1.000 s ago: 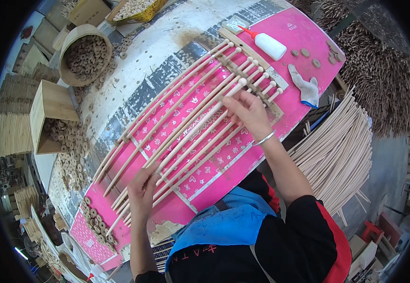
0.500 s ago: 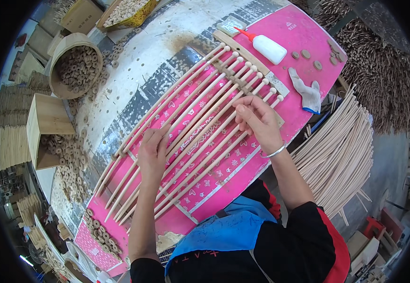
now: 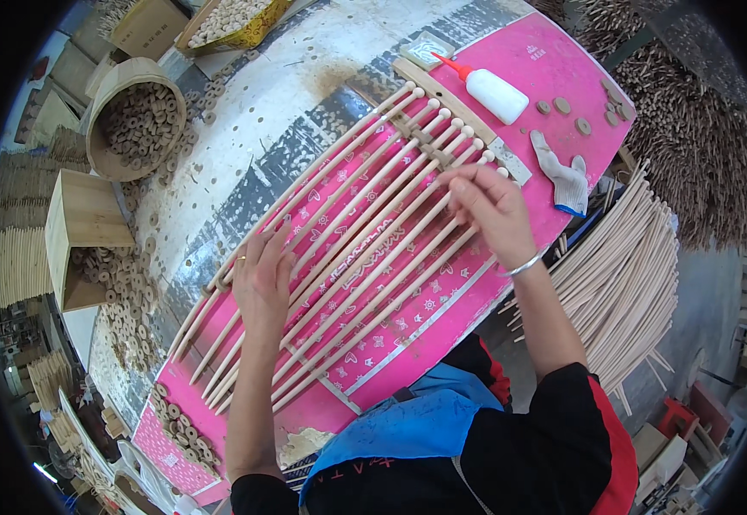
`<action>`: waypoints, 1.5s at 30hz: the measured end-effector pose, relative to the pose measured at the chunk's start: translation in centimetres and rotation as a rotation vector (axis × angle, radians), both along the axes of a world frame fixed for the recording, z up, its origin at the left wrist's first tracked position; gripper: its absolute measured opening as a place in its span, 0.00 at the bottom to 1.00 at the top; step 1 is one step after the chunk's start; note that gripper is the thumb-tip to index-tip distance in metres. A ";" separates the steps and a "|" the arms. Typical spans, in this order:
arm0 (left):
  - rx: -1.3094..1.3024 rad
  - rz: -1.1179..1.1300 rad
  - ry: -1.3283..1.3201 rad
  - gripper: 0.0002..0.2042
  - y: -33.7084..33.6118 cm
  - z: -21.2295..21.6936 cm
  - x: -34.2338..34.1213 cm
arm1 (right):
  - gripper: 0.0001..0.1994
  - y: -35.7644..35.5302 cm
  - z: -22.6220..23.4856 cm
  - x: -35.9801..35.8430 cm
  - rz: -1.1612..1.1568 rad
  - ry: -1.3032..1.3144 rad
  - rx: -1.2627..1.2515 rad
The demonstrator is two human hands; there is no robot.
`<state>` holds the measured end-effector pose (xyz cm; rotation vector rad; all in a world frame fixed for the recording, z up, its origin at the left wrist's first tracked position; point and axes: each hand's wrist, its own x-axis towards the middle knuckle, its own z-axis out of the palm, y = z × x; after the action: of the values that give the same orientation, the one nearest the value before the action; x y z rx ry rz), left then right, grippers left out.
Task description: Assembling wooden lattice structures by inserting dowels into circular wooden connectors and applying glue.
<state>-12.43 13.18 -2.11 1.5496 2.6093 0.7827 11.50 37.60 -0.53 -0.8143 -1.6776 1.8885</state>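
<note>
Several long wooden sticks (image 3: 349,256) with round ball ends (image 3: 445,113) lie side by side across a pink printed sheet. Over their middle left part, my left hand (image 3: 262,276) has its fingers bent around a wooden stick. My right hand (image 3: 492,213) is closed in a pinch just below the ball ends at the right; whatever its fingertips hold is hidden. Small brown wooden rings (image 3: 422,137) sit among the sticks near their ball ends. A wooden strip (image 3: 429,84) runs along beyond the balls.
A white bottle with a red nozzle (image 3: 497,96), loose discs (image 3: 583,127) and a white glove (image 3: 562,176) lie at the right. Wooden rings fill a tipped round tub (image 3: 103,129) and spill from a wooden box (image 3: 90,210) at the left. A stick bundle (image 3: 622,292) stands right of me.
My left hand has shifted a little left along the sticks. The right hand has moved slightly right and down, its fingers still pinched near the ball ends. The view has shifted slightly.
</note>
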 end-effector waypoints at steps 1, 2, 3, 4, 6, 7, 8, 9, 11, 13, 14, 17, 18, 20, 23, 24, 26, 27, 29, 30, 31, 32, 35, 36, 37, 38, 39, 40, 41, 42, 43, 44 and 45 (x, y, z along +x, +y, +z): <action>-0.002 -0.029 0.002 0.19 -0.3 -0.1 -0.4 | 0.13 1.1 0.0 -0.2 -0.036 -0.027 0.086; -0.021 -0.022 0.012 0.19 -0.5 -0.3 -0.7 | 0.12 2.3 0.0 -0.5 -0.069 -0.046 0.172; -0.017 -0.032 -0.004 0.19 -0.5 -0.7 -0.9 | 0.10 3.6 -0.1 -1.2 -0.073 -0.093 0.185; -0.005 -0.049 -0.046 0.18 -0.5 -1.0 -1.0 | 0.10 4.8 -0.2 -2.0 -0.069 -0.084 0.187; -0.020 -0.037 -0.035 0.17 -0.5 -1.6 -1.2 | 0.11 7.1 -0.5 -3.7 -0.026 -0.100 0.674; -0.036 -0.020 -0.077 0.16 -0.5 -1.7 -1.3 | 0.11 8.0 -0.6 -4.4 -0.025 -0.099 0.676; -0.032 -0.024 -0.046 0.16 -0.5 -1.7 -1.3 | 0.12 8.7 -0.8 -5.3 0.027 -0.198 0.881; -0.022 -0.023 -0.040 0.16 -0.5 -1.7 -1.2 | 0.14 9.4 -0.9 -6.1 0.082 -0.263 1.093; -0.015 -0.018 -0.033 0.15 -0.5 -1.3 -1.2 | 0.14 10.4 -1.2 -7.8 0.137 -0.285 1.153; 0.007 -0.012 -0.073 0.14 -0.4 -0.8 -1.1 | 0.14 11.0 -1.5 -8.9 0.263 -0.351 1.259; -0.005 -0.005 -0.059 0.14 -0.4 -0.5 -1.2 | 0.15 11.2 -1.7 -9.4 0.318 -0.377 1.260; 0.006 -0.024 -0.032 0.14 -0.1 -0.2 -1.3 | 0.15 12.0 -2.1 -10.1 0.360 -0.414 1.295; 0.017 -0.026 -0.034 0.14 -0.1 -0.2 -1.4 | 0.15 12.3 -2.2 -10.2 0.364 -0.426 1.289; 0.028 -0.028 -0.037 0.14 -0.1 -0.3 -1.6 | 0.13 12.6 -2.4 -10.5 0.388 -0.409 1.289; -0.023 -0.021 -0.049 0.15 -0.3 -0.7 -2.0 | 0.10 12.7 -2.5 -10.7 0.371 -0.380 1.283; -0.030 -0.038 -0.091 0.14 -0.3 -0.8 -2.2 | 0.10 12.7 -2.5 -10.7 0.369 -0.383 1.279; -0.038 -0.056 -0.133 0.14 -0.2 -0.9 -2.5 | 0.09 12.6 -2.4 -10.7 0.354 -0.381 1.273; -0.056 -0.041 -0.123 0.13 -0.1 -0.9 -2.5 | 0.09 12.6 -2.4 -10.7 0.352 -0.361 1.277; -0.072 -0.026 -0.114 0.13 0.1 -0.7 -2.5 | 0.09 12.5 -2.6 -10.5 0.330 -0.387 1.224; -0.023 -0.059 -0.044 0.14 0.3 -0.7 -2.3 | 0.09 12.4 -2.7 -10.4 0.334 -0.409 1.213; 0.028 -0.093 0.013 0.15 0.5 -0.5 -2.2 | 0.09 12.4 -2.8 -10.1 0.295 -0.389 1.247; 0.027 -0.094 0.029 0.15 0.5 -0.4 -1.8 | 0.09 12.4 -2.9 -9.9 0.252 -0.333 1.298; 0.027 -0.080 0.108 0.18 -0.1 -0.1 0.1 | 0.09 12.9 -2.9 -8.7 0.133 -0.374 1.276; 0.011 -0.104 0.115 0.20 -0.3 -0.2 0.6 | 0.08 13.2 -2.7 -8.2 0.088 -0.370 1.228; -0.027 -0.088 0.064 0.20 -0.3 -0.4 1.1 | 0.08 13.3 -2.6 -7.7 0.089 -0.302 1.257; -0.025 -0.089 0.066 0.20 -0.3 -0.6 1.2 | 0.08 13.5 -2.3 -7.2 0.088 -0.334 1.188; -0.035 -0.081 0.067 0.21 -0.2 -0.8 1.2 | 0.08 13.7 -2.0 -6.7 0.083 -0.368 1.120; -0.042 -0.074 0.058 0.21 0.0 -1.0 1.1 | 0.08 13.8 -1.8 -6.3 0.077 -0.372 1.122; -0.045 -0.077 0.066 0.21 0.0 -1.2 1.1 | 0.08 13.8 -1.6 -6.0 0.078 -0.393 1.067; -0.041 -0.083 0.087 0.22 0.1 -1.3 1.0 | 0.07 13.8 -1.5 -5.8 0.082 -0.371 1.024; -0.038 -0.088 0.098 0.23 0.1 -1.4 0.9 | 0.07 13.7 -1.5 -5.7 0.076 -0.408 1.009; -0.037 -0.095 0.108 0.23 0.2 -1.4 0.9 | 0.08 13.5 -1.7 -5.8 0.085 -0.356 1.072; -0.033 -0.101 0.101 0.23 0.1 -1.4 0.9 | 0.08 13.3 -1.8 -5.8 0.094 -0.305 1.135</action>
<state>-11.55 13.32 -3.47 1.7392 2.5725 0.6676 5.74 50.95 -2.34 -0.5203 -2.5370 0.5837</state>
